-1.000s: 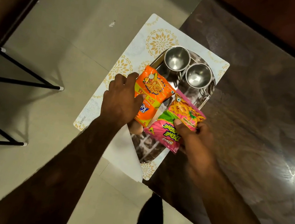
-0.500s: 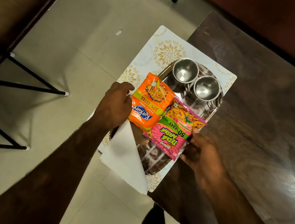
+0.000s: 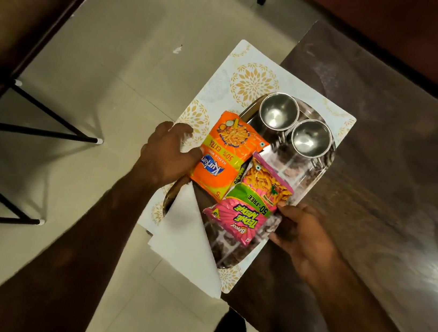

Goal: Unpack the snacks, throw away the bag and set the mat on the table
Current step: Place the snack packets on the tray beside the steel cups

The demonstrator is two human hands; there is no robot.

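An orange snack packet point(image 3: 221, 160) and a pink snack packet point(image 3: 251, 207) lie on a steel tray point(image 3: 230, 254). The tray sits on a white mat with gold flowers point(image 3: 252, 80), which overhangs the left edge of the dark table point(image 3: 393, 176). My left hand point(image 3: 168, 156) rests palm down at the tray's left rim, its thumb against the orange packet. My right hand point(image 3: 303, 239) curls round the tray's right rim, thumb touching the pink packet's edge. A folded white sheet point(image 3: 185, 237) lies over the tray's near left corner.
Two steel cups point(image 3: 276, 112) point(image 3: 311, 138) stand at the tray's far end. A black metal stand's legs point(image 3: 34, 131) cross the pale tiled floor on the left. A brown seat point(image 3: 400, 28) runs behind the table.
My left hand slid off the orange packet to the tray's left rim. My right hand let go of the pink packet and moved to the tray's right rim. The view shifted.
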